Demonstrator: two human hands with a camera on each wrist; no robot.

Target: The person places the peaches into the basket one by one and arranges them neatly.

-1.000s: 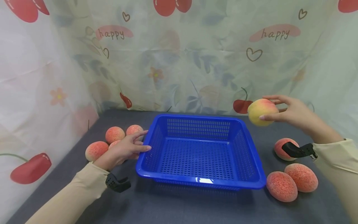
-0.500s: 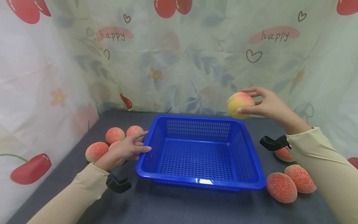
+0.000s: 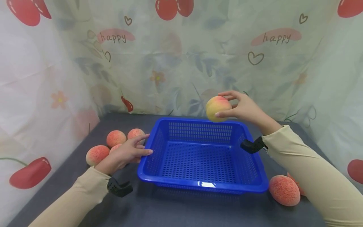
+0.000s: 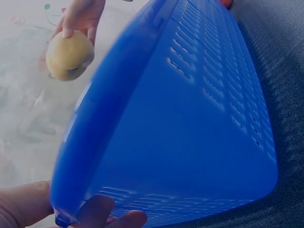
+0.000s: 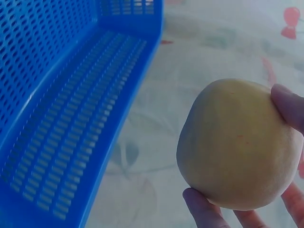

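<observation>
A yellow peach (image 3: 215, 111) with a red blush is held in my right hand (image 3: 247, 109), thumb on one side and fingers on the other. It is above the far rim of a blue plastic basket (image 3: 181, 184), whose visible inside is bare slotted plastic. My left hand (image 3: 127, 154) grips the basket's left rim. In the left wrist view, its thumb (image 4: 29, 202) lies on one side of the rim and its fingertips (image 4: 130, 219) on the other. The right wrist view shows the peach close up, apart from the basket wall (image 5: 71, 118).
Several rough red peaches (image 3: 116, 138) lie left of the basket, one partly behind my left hand. Another red peach (image 3: 284, 190) sits by the basket's front right corner, with one behind it mostly covered by my sleeve (image 3: 312, 167). A printed curtain (image 3: 181, 63) hangs behind the dark table (image 3: 175, 209).
My right hand has carried the yellow peach leftward, from right of the basket to above its far rim. The right sleeve now covers more of the right-hand peaches. My left hand and the basket stay put.
</observation>
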